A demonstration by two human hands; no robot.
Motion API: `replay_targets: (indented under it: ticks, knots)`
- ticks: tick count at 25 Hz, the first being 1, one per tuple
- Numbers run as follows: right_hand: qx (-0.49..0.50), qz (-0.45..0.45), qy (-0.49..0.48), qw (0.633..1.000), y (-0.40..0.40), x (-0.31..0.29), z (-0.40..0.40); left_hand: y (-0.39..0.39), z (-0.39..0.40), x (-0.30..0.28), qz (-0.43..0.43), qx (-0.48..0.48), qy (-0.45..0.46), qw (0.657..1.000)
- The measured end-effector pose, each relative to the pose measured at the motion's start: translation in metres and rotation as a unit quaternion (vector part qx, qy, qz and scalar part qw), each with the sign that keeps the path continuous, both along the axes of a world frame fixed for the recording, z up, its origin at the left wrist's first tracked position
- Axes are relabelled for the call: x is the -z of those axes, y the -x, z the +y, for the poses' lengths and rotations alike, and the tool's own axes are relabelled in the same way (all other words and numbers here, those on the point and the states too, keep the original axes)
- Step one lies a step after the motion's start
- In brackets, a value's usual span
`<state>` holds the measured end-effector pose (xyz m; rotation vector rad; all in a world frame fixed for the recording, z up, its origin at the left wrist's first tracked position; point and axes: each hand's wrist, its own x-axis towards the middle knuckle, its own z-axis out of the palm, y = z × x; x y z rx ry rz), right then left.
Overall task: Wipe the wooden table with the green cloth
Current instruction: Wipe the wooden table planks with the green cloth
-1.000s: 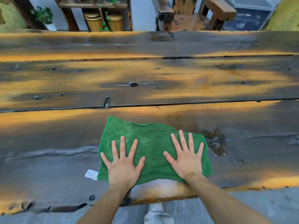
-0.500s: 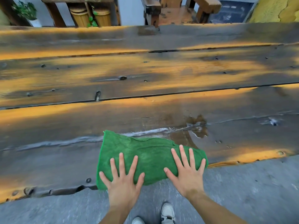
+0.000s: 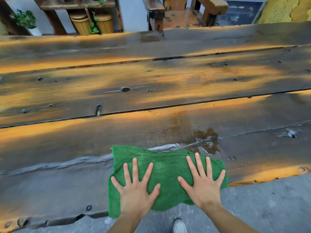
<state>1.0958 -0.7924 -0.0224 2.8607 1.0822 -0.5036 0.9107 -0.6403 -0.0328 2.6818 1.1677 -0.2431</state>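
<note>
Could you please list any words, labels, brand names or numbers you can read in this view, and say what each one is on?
None: no readable text shows anywhere in this view.
The green cloth is plain, with no tag showing.
The wooden table bears only knots, cracks and a wet patch.
The baskets and shelf behind carry no label that can be made out.
The shoe shows no brand mark.

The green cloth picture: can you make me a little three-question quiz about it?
1. True or false: both hands lie flat with fingers spread on the fuzzy green cloth.
2. Where is the dark wet patch? A) beyond the cloth's far right corner B) under the left hand C) on the grey floor
3. What hangs past the near edge of the dark plank wooden table?

Key
1. True; the right hand too.
2. A
3. The cloth's near edge.
</note>
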Motion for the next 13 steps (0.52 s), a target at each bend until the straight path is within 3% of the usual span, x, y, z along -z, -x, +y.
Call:
replay_targets:
  ticks: [13]
  knots:
    - [-0.012,-0.016,0.000,1.000,-0.108,-0.001,0.065,-0.107,0.058,0.000,-0.004,0.003,-0.014,1.000]
